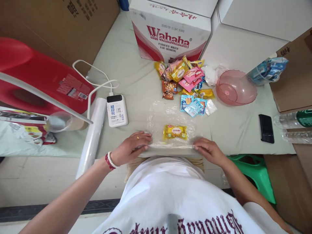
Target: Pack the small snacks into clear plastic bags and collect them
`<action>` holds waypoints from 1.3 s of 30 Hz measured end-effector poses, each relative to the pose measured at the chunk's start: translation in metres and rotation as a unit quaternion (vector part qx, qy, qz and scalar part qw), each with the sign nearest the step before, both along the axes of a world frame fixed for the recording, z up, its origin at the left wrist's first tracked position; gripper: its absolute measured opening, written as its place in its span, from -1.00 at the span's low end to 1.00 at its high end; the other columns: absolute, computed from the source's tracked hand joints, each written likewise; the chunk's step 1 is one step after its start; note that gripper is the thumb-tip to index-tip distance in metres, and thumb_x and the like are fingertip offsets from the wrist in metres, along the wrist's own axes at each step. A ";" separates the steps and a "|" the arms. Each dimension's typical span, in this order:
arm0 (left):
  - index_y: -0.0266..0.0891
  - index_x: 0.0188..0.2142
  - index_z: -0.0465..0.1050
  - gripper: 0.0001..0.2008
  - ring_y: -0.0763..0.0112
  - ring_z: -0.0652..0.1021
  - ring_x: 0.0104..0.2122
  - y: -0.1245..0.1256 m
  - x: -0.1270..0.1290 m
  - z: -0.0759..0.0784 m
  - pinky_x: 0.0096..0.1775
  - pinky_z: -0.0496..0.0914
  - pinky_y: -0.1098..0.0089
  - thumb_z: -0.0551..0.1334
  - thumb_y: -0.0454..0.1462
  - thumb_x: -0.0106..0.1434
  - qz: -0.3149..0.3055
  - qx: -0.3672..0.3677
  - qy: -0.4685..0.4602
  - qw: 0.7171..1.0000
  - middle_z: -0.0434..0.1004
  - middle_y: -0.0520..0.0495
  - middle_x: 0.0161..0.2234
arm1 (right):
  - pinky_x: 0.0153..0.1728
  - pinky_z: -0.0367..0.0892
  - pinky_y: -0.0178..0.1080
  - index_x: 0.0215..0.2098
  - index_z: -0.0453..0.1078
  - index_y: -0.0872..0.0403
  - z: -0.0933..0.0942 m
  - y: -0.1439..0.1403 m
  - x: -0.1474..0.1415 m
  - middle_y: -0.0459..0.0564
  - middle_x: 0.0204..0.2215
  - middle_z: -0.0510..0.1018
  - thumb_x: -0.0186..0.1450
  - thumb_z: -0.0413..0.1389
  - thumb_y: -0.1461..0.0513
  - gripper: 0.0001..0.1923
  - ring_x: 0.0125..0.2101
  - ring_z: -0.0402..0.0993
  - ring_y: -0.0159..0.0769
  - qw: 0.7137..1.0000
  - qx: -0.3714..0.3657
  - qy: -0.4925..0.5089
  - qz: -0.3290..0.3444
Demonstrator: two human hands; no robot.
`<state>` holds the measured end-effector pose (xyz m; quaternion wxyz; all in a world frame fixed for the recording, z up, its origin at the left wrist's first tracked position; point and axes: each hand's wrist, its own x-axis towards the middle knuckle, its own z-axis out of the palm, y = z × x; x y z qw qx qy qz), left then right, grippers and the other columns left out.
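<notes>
A clear sheet of plastic wrap [156, 117] lies on the table near its front edge. On top of the sheet rests a yellow snack packet [175, 132]. My left hand [133, 143] pinches the sheet's near left corner, with a ring on one finger and bracelets at the wrist. The near right corner is pinched between the fingers of my right hand [208, 149]. Between both hands the near edge of the sheet runs roughly straight.
Beyond the sheet are piled snack packets [180, 73], a pink bowl [235, 89] and a Wahaha carton [170, 32]. To the left are a white power bank [117, 111], a plastic wrap roll [94, 133] and a red jug [44, 78]. A phone [266, 128] lies right.
</notes>
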<state>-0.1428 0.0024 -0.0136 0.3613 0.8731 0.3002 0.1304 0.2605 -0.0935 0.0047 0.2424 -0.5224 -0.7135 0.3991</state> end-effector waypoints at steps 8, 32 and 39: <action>-0.21 -0.20 0.53 -0.69 0.20 0.58 -0.29 0.059 0.057 0.012 -0.19 0.44 0.26 0.08 -0.11 0.41 0.228 -0.009 0.132 0.965 0.65 -0.14 -0.26 | -0.40 0.40 -0.27 -0.11 0.52 0.07 -0.012 0.053 0.015 -0.05 -0.41 0.58 0.38 0.06 -0.08 -0.57 -0.48 0.45 -0.31 0.973 -0.117 -0.031 -0.198; -0.12 0.02 0.55 -0.66 0.15 0.53 0.03 -0.002 0.097 0.016 0.02 0.35 0.12 0.13 -0.39 0.34 0.164 0.330 -0.039 0.929 0.64 -0.15 0.00 | 0.37 0.20 0.10 0.38 0.30 0.06 -0.013 0.073 -0.048 0.15 0.36 0.37 0.55 -0.03 0.15 -0.51 0.37 0.24 -0.09 0.964 0.156 -0.150 0.157; -0.17 0.05 0.59 -0.67 0.08 0.51 0.00 -0.001 0.130 -0.020 -0.08 0.36 0.11 0.12 -0.37 0.42 0.142 0.236 0.109 0.955 0.63 -0.20 0.07 | 0.15 0.29 -0.02 0.22 0.42 0.16 0.014 0.134 -0.050 0.22 0.10 0.56 0.52 -0.10 0.22 -0.57 0.12 0.38 -0.01 0.951 0.133 -0.279 0.028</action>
